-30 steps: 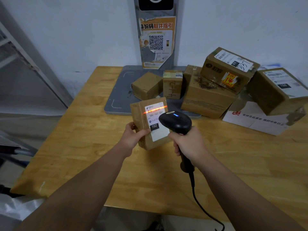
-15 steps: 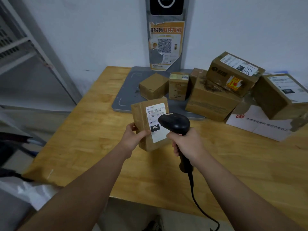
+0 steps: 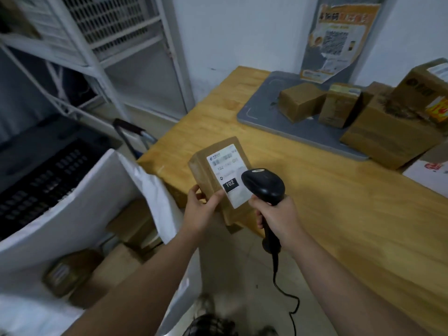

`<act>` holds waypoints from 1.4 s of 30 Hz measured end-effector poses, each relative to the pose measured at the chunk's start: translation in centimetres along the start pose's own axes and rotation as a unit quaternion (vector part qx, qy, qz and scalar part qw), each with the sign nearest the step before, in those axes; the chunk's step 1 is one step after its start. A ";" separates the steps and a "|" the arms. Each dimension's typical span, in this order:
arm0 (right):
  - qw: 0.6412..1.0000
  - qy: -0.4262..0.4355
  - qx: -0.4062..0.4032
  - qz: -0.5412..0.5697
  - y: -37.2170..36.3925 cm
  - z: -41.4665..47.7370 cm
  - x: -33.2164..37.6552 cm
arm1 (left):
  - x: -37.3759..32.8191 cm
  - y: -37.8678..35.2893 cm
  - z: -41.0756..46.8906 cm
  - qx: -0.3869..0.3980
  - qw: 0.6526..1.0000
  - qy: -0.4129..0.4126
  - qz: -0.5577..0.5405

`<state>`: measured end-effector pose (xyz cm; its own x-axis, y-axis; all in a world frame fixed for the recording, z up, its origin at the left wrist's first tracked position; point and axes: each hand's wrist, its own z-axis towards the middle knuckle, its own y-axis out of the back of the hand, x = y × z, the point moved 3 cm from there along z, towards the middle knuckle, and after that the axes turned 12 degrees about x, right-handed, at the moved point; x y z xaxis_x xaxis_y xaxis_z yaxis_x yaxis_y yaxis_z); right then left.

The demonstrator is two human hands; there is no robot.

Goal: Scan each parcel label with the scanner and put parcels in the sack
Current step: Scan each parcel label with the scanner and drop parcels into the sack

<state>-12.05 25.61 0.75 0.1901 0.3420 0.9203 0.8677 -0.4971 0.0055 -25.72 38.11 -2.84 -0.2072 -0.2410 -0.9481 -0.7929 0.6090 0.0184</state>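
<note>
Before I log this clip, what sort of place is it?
Probably a parcel pickup or sorting point: cardboard parcels piled on the wooden table, a white sack holding boxes, a handheld scanner, and a QR-code poster.

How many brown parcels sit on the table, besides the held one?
4: a small box and an upright box on the grey mat, a large box right of them, a fourth box atop it. More may lie hidden or off-frame.

Left hand [image 3: 202, 209] gripping labelled parcel [image 3: 219, 175] above table [image 3: 339, 202] edge, right hand [image 3: 278, 214] gripping black scanner [image 3: 265, 186] beside label, open white sack [image 3: 80, 214] holding parcels at left
</note>
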 end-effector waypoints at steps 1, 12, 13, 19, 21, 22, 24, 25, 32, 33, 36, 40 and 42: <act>1.000 0.003 0.001 0.001 -1.0 -0.1 -0.2 | 0.1 1.4 -0.9 -0.012 1.000 -0.013 -0.003; 0.992 -0.011 0.067 -0.107 -15.7 3.0 -5.7 | 2.7 20.5 -5.3 -0.070 0.982 -0.016 0.174; 0.988 -0.011 0.079 -0.131 -17.3 3.5 -7.0 | 3.6 22.5 -5.5 -0.079 0.974 0.012 0.212; 0.963 -0.016 0.081 -0.257 -22.3 5.5 -12.9 | 8.8 27.8 -5.4 -0.018 0.927 0.153 0.341; 0.942 -0.048 0.048 -0.328 -22.6 5.5 -13.7 | 10.2 27.9 -4.9 0.015 0.922 0.177 0.343; 0.937 -0.058 0.020 -0.344 -22.6 5.6 -13.8 | 10.6 27.7 -4.6 0.028 0.921 0.186 0.340; 0.955 -0.050 -0.032 -0.290 -22.3 5.4 -13.3 | 11.2 26.9 -3.7 0.047 0.925 0.184 0.329; 0.966 -0.034 -0.052 -0.251 -22.1 5.1 -12.7 | 11.4 26.4 -3.3 0.054 0.927 0.180 0.325; 0.965 0.088 -0.226 -0.101 -20.4 2.1 -7.8 | 11.8 25.4 -2.2 0.101 0.842 0.193 0.494; 0.964 0.093 -0.237 -0.079 -20.0 2.0 -7.2 | 11.8 25.7 -2.3 0.112 0.806 0.191 0.550; 0.969 0.086 -0.209 -0.103 -19.6 2.2 -6.4 | 11.7 26.8 -2.6 0.135 0.712 0.209 0.657; 0.971 0.063 -0.174 -0.153 -20.2 1.6 -7.5 | 11.7 26.1 -3.3 0.178 0.666 0.247 0.681; 0.971 0.070 -0.167 -0.157 -20.9 1.1 -7.8 | 11.3 25.8 -2.7 0.165 0.709 0.267 0.632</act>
<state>-31.16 34.21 -6.93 -0.1448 0.4179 0.8969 0.6715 -0.6242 0.3993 -50.07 49.08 -12.18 -0.8895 0.4567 0.0152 0.3776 0.7158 0.5875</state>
